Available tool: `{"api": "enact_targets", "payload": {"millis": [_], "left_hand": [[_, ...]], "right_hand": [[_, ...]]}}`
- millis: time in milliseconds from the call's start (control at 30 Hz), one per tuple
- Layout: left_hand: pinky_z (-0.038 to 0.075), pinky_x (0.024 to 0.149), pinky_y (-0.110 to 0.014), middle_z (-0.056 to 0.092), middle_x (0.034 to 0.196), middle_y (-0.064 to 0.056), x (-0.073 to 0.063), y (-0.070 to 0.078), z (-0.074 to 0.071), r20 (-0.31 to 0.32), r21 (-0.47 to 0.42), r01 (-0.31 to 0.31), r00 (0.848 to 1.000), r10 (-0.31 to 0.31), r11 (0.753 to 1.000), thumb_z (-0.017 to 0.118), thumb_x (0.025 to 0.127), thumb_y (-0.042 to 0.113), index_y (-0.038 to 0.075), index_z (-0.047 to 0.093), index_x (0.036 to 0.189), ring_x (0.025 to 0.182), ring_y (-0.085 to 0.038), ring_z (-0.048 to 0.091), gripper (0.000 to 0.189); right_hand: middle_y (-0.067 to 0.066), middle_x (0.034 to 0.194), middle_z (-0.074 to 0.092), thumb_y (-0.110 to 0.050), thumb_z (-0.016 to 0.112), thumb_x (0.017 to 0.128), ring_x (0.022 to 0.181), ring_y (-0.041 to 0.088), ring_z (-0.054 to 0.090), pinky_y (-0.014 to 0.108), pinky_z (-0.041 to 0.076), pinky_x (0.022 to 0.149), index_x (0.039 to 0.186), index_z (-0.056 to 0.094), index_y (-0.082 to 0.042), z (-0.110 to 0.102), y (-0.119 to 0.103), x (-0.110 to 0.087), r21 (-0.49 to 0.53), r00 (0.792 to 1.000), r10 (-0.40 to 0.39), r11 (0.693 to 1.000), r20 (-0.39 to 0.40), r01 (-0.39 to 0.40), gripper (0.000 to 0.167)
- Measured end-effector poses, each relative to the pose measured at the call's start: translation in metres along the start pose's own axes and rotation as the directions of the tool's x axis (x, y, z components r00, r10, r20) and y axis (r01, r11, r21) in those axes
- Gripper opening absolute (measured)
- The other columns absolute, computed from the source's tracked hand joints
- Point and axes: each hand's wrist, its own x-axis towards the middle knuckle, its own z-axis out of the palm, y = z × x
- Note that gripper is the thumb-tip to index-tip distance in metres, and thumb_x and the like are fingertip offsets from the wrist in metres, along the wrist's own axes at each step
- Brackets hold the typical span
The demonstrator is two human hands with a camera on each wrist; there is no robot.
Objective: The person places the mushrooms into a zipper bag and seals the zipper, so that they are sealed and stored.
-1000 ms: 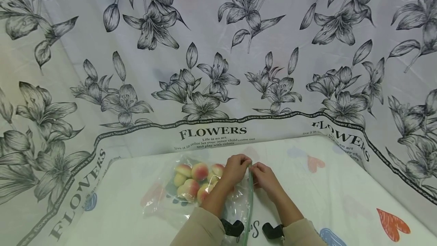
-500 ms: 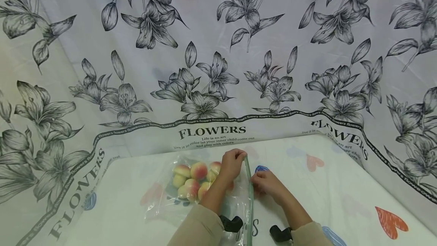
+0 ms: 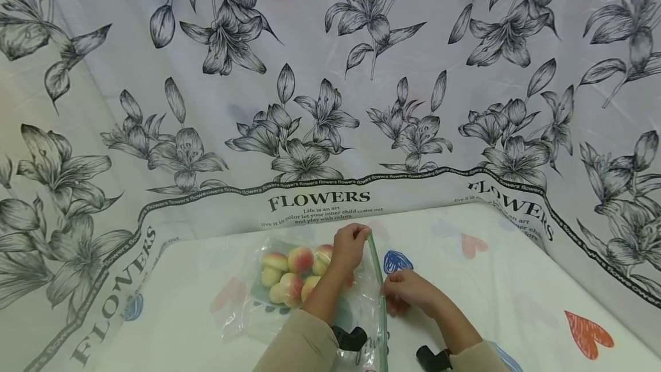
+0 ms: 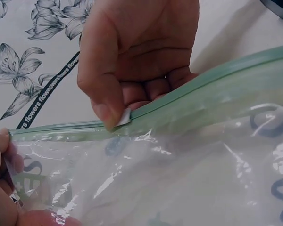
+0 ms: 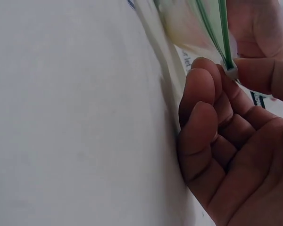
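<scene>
A clear zip bag (image 3: 361, 294) with a green zip strip (image 3: 383, 317) lies on the table, several peaches (image 3: 300, 259) inside it. My left hand (image 3: 348, 249) pinches the far end of the zip. Partway along the strip, my right hand (image 3: 413, 290) pinches a small white slider (image 4: 126, 117) between thumb and index finger. In the right wrist view two green lines of the zip (image 5: 214, 33) meet at the slider and stand apart beyond it. The other right fingers curl loosely below. My left forearm covers some of the peaches.
The white tablecloth (image 3: 496, 291) carries printed hearts and blue shapes. Behind the table hangs a white curtain (image 3: 310, 50) with black flower prints. A black wrist device (image 3: 350, 338) sits at my left cuff, above the bag.
My right hand has moved from beside the left hand at the far end toward me along the zip strip. The left hand keeps its pinch at the far end, shifting slightly left.
</scene>
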Motion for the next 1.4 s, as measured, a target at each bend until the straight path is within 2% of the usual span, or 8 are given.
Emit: {"api": "enact_targets", "payload": {"millis": [267, 467, 633, 800, 1033, 1233, 1333, 1400], "left_hand": [[0.048, 0.067, -0.024, 0.066, 0.084, 0.003, 0.001, 0.0, -0.005, -0.018, -0.027, 0.012, 1.0, -0.013, 1.0, 0.063, 0.096, 0.024, 0.013, 0.072, 0.097, 0.076, -0.01, 0.054, 0.014], [0.048, 0.069, -0.024, 0.067, 0.085, 0.002, -0.001, 0.002, -0.006, -0.038, -0.042, 0.022, 0.999, -0.023, 0.999, 0.063, 0.096, 0.024, 0.012, 0.072, 0.098, 0.077, -0.01, 0.055, 0.015], [0.049, 0.068, -0.024, 0.066, 0.083, 0.002, -0.003, 0.003, -0.002, -0.081, -0.075, 0.015, 0.997, -0.021, 0.997, 0.063, 0.096, 0.023, 0.012, 0.072, 0.097, 0.076, -0.01, 0.055, 0.014], [0.048, 0.068, -0.025, 0.066, 0.083, 0.0, -0.002, 0.005, -0.002, -0.166, -0.106, -0.013, 0.986, -0.005, 0.994, 0.063, 0.096, 0.022, 0.009, 0.072, 0.096, 0.075, -0.01, 0.054, 0.015], [0.049, 0.067, -0.023, 0.068, 0.087, -0.004, 0.002, 0.01, -0.013, -0.275, -0.129, -0.051, 0.961, 0.014, 0.99, 0.062, 0.097, 0.022, 0.006, 0.071, 0.098, 0.077, -0.011, 0.056, 0.019], [0.047, 0.067, -0.023, 0.067, 0.09, -0.003, 0.002, 0.019, -0.024, -0.315, -0.158, -0.039, 0.949, -0.013, 0.987, 0.06, 0.098, 0.026, 0.009, 0.071, 0.103, 0.081, -0.014, 0.057, 0.021], [0.049, 0.07, -0.024, 0.068, 0.091, -0.002, 0.002, 0.02, -0.025, -0.312, -0.149, -0.056, 0.95, 0.007, 0.987, 0.06, 0.098, 0.026, 0.008, 0.07, 0.104, 0.084, -0.014, 0.058, 0.021], [0.051, 0.074, -0.026, 0.069, 0.092, -0.002, 0.002, 0.021, -0.024, -0.29, -0.142, -0.073, 0.957, 0.029, 0.987, 0.06, 0.098, 0.025, 0.008, 0.07, 0.103, 0.086, -0.015, 0.059, 0.021]], "right_hand": [[0.004, 0.062, 0.066, -0.018, 0.062, 0.088, 0.053, 0.013, 0.06, 0.023, 0.045, 0.048, 0.081, 0.068, -0.001, 0.002, -0.004, -0.006, 0.006, 0.998, 0.004, 1.0, 0.066, -0.004, 0.019], [0.005, 0.061, 0.066, -0.019, 0.064, 0.088, 0.051, 0.012, 0.058, 0.021, 0.038, 0.044, 0.076, 0.069, -0.002, 0.002, -0.003, -0.012, -0.029, 0.994, 0.013, 1.0, 0.112, -0.01, 0.022], [0.006, 0.061, 0.068, -0.021, 0.067, 0.088, 0.05, 0.012, 0.059, 0.02, 0.033, 0.042, 0.073, 0.069, -0.002, -0.002, 0.0, -0.02, -0.059, 0.989, 0.018, 0.998, 0.146, -0.009, 0.024], [0.007, 0.062, 0.068, -0.021, 0.067, 0.087, 0.05, 0.012, 0.059, 0.021, 0.035, 0.041, 0.073, 0.069, -0.003, -0.007, 0.0, -0.028, -0.084, 0.987, 0.012, 0.996, 0.158, 0.002, 0.023], [0.007, 0.06, 0.067, -0.019, 0.069, 0.084, 0.049, 0.012, 0.056, 0.021, 0.036, 0.04, 0.072, 0.069, -0.001, -0.012, -0.004, -0.034, -0.12, 0.978, 0.022, 0.993, 0.209, 0.003, 0.022], [0.003, 0.056, 0.065, -0.018, 0.072, 0.078, 0.046, 0.011, 0.053, 0.02, 0.036, 0.037, 0.067, 0.07, -0.001, -0.014, -0.006, -0.037, -0.185, 0.963, 0.044, 0.983, 0.266, 0.007, 0.019], [0.002, 0.055, 0.065, -0.018, 0.073, 0.077, 0.045, 0.011, 0.052, 0.019, 0.036, 0.037, 0.065, 0.069, -0.002, -0.016, -0.006, -0.037, -0.22, 0.955, 0.048, 0.975, 0.291, 0.018, 0.02], [0.002, 0.056, 0.065, -0.019, 0.074, 0.077, 0.045, 0.011, 0.052, 0.019, 0.037, 0.036, 0.065, 0.069, -0.004, -0.017, -0.005, -0.037, -0.235, 0.954, 0.053, 0.972, 0.294, 0.018, 0.02]]}}
